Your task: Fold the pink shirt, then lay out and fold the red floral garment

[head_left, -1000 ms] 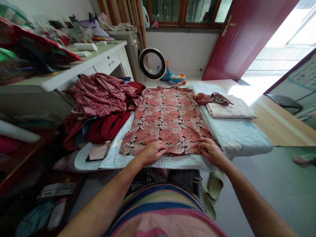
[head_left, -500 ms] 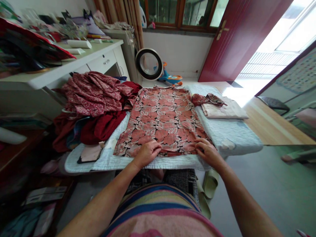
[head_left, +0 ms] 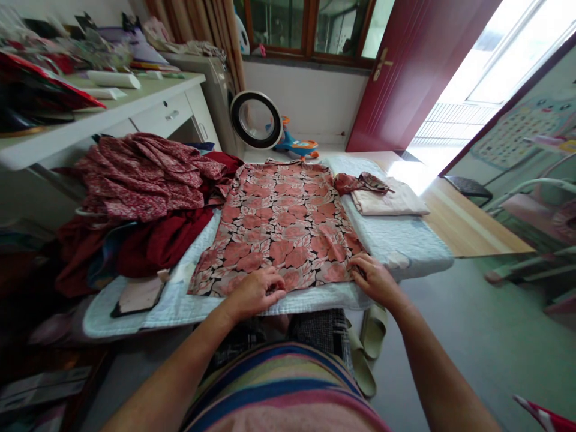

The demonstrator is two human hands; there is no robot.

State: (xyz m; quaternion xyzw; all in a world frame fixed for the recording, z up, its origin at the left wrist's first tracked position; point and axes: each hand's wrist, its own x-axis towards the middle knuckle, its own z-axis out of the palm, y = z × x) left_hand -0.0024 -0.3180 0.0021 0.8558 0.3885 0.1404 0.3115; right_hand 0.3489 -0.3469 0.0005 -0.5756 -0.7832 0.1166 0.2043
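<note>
A floral shirt (head_left: 279, 222) in coral, beige and black lies spread on a board covered by a pale blue quilted cloth (head_left: 400, 234). Its collar points away from me, and one sleeve reaches out to the right. At the near hem, my left hand (head_left: 258, 291) has its fingers curled and closed on the fabric, left of the hem's right half. My right hand (head_left: 371, 277) pinches the hem near the lower right corner. The fingertips of both hands are partly hidden.
Crumpled red patterned clothes (head_left: 148, 174) and dark red cloth (head_left: 166, 240) are heaped on the left. A phone in a pinkish case (head_left: 138, 294) lies at the near left. Folded white cloth (head_left: 391, 198) sits right of the shirt. Green slippers (head_left: 373, 333) are on the floor.
The view has swung to the right, so the scene sits further left. Both hands stay at the hem; the near edge under my left hand looks flatter than before.
</note>
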